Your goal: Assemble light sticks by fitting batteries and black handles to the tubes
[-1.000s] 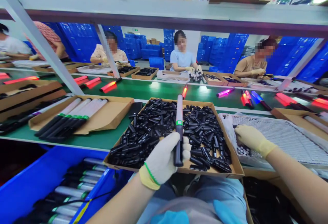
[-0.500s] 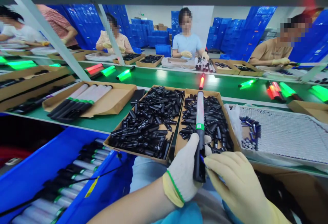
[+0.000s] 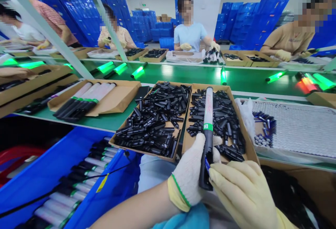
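Observation:
My left hand, in a whitish knit glove, is wrapped round the black handle of a light stick with a clear tube and a green band marked 3. The stick points away from me, tilted slightly. My right hand, in a pale yellow glove, pinches a small blue battery at the opening in the handle. Beyond the hands lie two cardboard trays of small black plastic parts. At the right, a tray of batteries lies in plastic wrap.
Several finished-looking sticks rest in a cardboard tray at the left. Below it, a blue bin holds more sticks. Lit sticks lie on the green conveyor. Several people work across it. A slanted metal post stands at the left.
The view has shifted slightly. More of the blue battery shows at the handle's opening. On the belt, a green-lit stick is now ahead where a red-lit one was.

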Tool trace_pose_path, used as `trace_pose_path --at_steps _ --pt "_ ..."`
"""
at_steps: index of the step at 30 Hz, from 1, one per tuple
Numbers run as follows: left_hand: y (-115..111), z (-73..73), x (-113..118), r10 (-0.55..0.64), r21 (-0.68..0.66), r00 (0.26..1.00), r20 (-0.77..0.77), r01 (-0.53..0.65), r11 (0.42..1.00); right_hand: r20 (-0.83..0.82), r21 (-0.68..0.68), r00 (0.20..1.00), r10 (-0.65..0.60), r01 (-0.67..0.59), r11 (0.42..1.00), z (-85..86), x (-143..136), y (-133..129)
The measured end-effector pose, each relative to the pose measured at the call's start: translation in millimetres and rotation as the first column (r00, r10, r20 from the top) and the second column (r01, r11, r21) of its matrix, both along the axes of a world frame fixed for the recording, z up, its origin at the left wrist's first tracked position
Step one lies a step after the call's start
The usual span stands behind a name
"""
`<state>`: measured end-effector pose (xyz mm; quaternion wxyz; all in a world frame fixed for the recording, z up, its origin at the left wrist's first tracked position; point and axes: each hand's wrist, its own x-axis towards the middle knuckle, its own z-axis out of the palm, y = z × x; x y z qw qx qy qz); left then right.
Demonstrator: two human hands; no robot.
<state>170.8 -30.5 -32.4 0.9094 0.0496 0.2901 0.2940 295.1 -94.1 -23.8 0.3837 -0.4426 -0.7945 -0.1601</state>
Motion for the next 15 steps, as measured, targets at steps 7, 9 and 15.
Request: trace_pose_path --at_steps 7,9,15 --pt "6.1 3.8 -3.9 -0.007 -0.093 0.997 0.072 0.014 0.996 -0.020 -0.109 1.000 0.003 -0.005 0.994 1.9 -3.2 3.0" --pt "9.6 3.5 -3.1 0.044 -0.136 0.994 0.099 -0.031 0.990 -0.006 -0.157 0.999 0.045 -0.045 0.987 6.6 -5.1 3.0" --pt "14.6 8.8 -1.4 0.136 -0.022 0.989 -0.065 -0.137 0.990 0.009 -0.305 0.994 0.109 -0.101 0.947 12.3 16.1 6.4"
